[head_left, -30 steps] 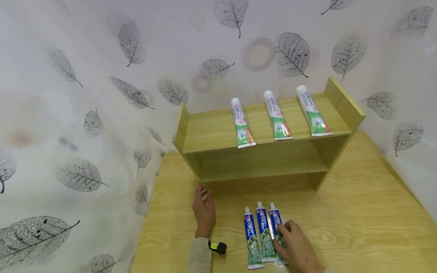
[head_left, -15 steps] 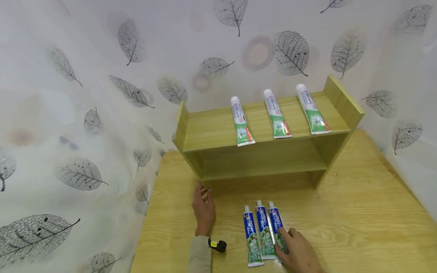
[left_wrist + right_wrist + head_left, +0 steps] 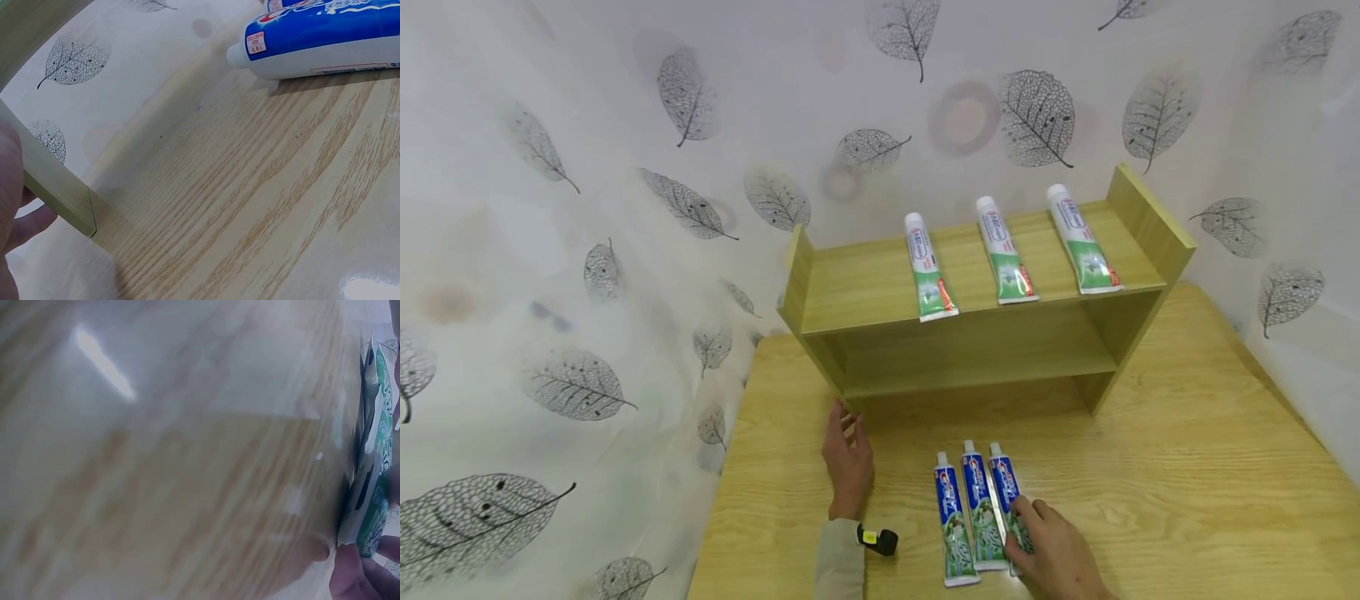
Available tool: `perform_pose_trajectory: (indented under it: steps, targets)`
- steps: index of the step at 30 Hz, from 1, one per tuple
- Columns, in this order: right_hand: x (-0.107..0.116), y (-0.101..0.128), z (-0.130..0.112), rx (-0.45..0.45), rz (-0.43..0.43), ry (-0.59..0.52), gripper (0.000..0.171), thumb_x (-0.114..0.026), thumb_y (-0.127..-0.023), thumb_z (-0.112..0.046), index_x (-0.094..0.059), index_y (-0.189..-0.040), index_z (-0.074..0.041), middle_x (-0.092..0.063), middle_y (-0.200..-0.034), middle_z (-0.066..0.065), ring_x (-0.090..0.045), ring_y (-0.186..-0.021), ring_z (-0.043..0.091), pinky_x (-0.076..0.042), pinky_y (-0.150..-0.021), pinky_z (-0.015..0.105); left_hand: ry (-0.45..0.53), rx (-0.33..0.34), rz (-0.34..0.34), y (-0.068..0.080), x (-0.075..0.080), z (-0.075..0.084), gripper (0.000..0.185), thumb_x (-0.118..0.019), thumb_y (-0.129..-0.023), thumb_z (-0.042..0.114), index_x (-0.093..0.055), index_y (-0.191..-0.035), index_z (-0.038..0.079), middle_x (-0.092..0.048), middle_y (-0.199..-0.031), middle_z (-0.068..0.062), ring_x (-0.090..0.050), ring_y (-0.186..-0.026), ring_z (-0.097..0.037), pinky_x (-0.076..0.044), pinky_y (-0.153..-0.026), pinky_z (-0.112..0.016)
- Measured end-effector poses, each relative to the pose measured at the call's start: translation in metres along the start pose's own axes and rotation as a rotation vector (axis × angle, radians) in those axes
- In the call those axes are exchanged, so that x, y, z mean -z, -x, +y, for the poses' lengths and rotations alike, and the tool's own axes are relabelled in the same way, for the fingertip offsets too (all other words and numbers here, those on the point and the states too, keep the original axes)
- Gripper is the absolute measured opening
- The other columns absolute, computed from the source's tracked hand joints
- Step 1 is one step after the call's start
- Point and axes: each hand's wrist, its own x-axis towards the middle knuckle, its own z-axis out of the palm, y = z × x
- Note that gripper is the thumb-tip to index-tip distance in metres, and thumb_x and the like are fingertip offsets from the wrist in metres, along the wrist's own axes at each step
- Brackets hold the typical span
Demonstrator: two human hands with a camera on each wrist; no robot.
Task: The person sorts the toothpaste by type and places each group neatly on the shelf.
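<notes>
Blue toothpaste tube (image 3: pixel 1009 508) under right hand (image 3: pixel 1054 553)

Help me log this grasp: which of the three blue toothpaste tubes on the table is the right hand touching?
The rightmost blue tube: the right hand has its fingers on that tube's lower end, while the middle tube and leftmost tube lie untouched beside it.

3 tubes (image 3: pixel 977 517) on table (image 3: pixel 1187 500) before shelf (image 3: pixel 880 292); 3 more tubes (image 3: pixel 1003 258) atop.
</notes>
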Motion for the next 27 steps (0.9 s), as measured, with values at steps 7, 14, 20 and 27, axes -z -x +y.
perform_pose_trajectory:
  steps: [7, 14, 20, 27]
  targets:
    - [-0.004, 0.002, 0.004, 0.081, 0.133, 0.006, 0.038, -0.092, -0.075, -0.012, -0.067, -0.102, -0.019, -0.067, -0.08, -0.009, -0.047, -0.067, -0.003, -0.044, -0.055, 0.022, 0.0, 0.017, -0.006, 0.001, 0.0, -0.001, 0.043, -0.063, -0.11, 0.004, -0.058, -0.152, 0.007, -0.074, -0.127, -0.02, -0.077, -0.109, -0.038, -0.069, -0.081, -0.053]
    - [-0.004, 0.004, 0.007, 0.123, 0.229, -0.027, 0.041, -0.094, -0.07, -0.007, -0.069, -0.102, -0.018, -0.06, -0.074, -0.011, -0.044, -0.065, -0.005, -0.038, -0.052, 0.021, 0.006, 0.006, -0.009, 0.001, 0.0, -0.002, 0.042, -0.064, -0.109, 0.003, -0.058, -0.151, 0.005, -0.074, -0.128, -0.022, -0.077, -0.109, -0.039, -0.069, -0.081, -0.054]
    - [0.009, -0.004, 0.008, 0.237, 0.333, -0.059, 0.045, -0.094, -0.066, -0.002, -0.071, -0.104, -0.012, -0.064, -0.073, -0.008, -0.047, -0.064, -0.007, -0.04, -0.05, 0.015, 0.006, -0.019, 0.012, 0.0, 0.001, -0.001, 0.042, -0.065, -0.108, 0.0, -0.059, -0.149, 0.003, -0.075, -0.125, -0.024, -0.078, -0.106, -0.041, -0.069, -0.078, -0.054]
    - [0.03, -0.014, 0.005, 0.299, 0.399, -0.071, 0.042, -0.092, -0.067, -0.001, -0.073, -0.104, -0.007, -0.074, -0.079, 0.0, -0.06, -0.063, 0.001, -0.047, -0.052, 0.011, -0.008, -0.018, 0.01, 0.001, 0.0, -0.002, 0.042, -0.063, -0.108, 0.0, -0.058, -0.15, 0.001, -0.074, -0.124, -0.024, -0.078, -0.105, -0.042, -0.069, -0.079, -0.054]
